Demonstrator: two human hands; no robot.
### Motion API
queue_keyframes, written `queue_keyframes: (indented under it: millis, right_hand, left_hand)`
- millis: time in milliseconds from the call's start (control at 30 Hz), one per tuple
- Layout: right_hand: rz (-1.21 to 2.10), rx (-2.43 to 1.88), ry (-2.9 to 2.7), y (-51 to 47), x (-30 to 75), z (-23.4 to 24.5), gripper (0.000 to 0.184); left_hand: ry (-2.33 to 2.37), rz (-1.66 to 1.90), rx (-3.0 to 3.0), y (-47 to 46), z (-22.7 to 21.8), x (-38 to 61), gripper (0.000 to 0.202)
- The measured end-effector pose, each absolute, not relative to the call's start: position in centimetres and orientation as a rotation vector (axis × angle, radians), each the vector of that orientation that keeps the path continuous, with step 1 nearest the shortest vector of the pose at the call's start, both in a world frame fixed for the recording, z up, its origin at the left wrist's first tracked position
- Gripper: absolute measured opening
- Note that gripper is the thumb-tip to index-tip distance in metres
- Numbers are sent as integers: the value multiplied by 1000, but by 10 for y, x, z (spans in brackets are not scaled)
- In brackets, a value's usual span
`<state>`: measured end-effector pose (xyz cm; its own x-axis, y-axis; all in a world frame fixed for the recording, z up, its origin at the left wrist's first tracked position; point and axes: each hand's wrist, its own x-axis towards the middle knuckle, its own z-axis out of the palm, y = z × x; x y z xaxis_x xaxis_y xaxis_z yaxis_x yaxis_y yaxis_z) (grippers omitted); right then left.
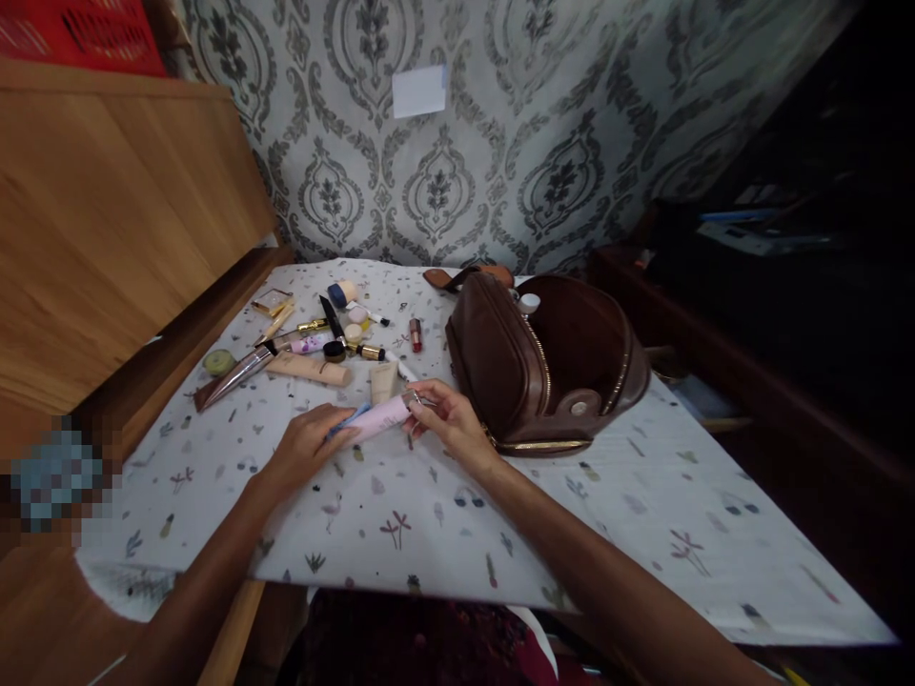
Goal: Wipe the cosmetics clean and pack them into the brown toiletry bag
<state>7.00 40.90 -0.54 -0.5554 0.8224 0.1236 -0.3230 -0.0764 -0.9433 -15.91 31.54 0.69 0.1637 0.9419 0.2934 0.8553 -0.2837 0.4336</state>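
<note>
Between my two hands, low over the table, is a pink squeeze tube (378, 420) with a silvery cap. My left hand (307, 440) is closed around its lower end, and a small piece of blue cloth (350, 421) shows between these fingers and the tube. The fingers of my right hand (449, 419) pinch the cap end. Just beyond the tube stands a small beige tube (384, 380). To the right of my right hand sits a brown makeup bag (500, 367), unzipped, with a white-capped item (529, 303) at its opening.
Several cosmetics lie at the table's left back, among them a large beige tube (311, 368), a rose-gold tube (235, 375), a round green container (218, 362) and a lipstick (416, 334). A wooden cabinet (135, 191) borders the left side; a patterned wall (472, 133) rises behind.
</note>
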Motion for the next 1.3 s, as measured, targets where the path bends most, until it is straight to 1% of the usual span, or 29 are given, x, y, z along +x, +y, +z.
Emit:
queue_keyframes:
  millis: [100,200,367,433,633,767,933,1033,1133,1200,1300]
  right_hand:
    - [1783,-540,-1373,411,71,-5,41]
    - [1780,-589,-1365,413,70,-7,43]
    - [1675,-768,-1377,414,68,-13,42]
    - [1628,-825,-1418,414,68,-14,45]
    - [1608,-880,-1451,415,67,-18,49]
    - [1631,-858,-1436,414,68,-14,45]
    - [1696,-697,-1478,411,71,-7,48]
    - [1682,-659,-1497,412,70,-7,48]
    - [1633,-661,-1505,411,70,-5,47]
    - [1565,-671,-1500,407,72,1,44]
    - [1358,-682,-1555,397,81,20,41]
  left_hand:
    - [1727,799,2081,318,8,-161,37]
    - [1708,823,2032,320,8,-161,38]
    - [1706,854,2149,319,7,-157,38]
    - [1694,863,2209,318,7,-155,38]
    - [1682,871,2283,316,4,-154,38]
    - [1692,841,2263,315,1,-158,36]
    - [1759,858,2218,312,0,-160,34]
    - [1759,928,2210,310,-1,-159,36]
    - [1754,1030,2110,308,1,-154,39]
    - [1767,1034,1987,305,6,-146,40]
    - [1819,1044,1751,299,22,-127,42]
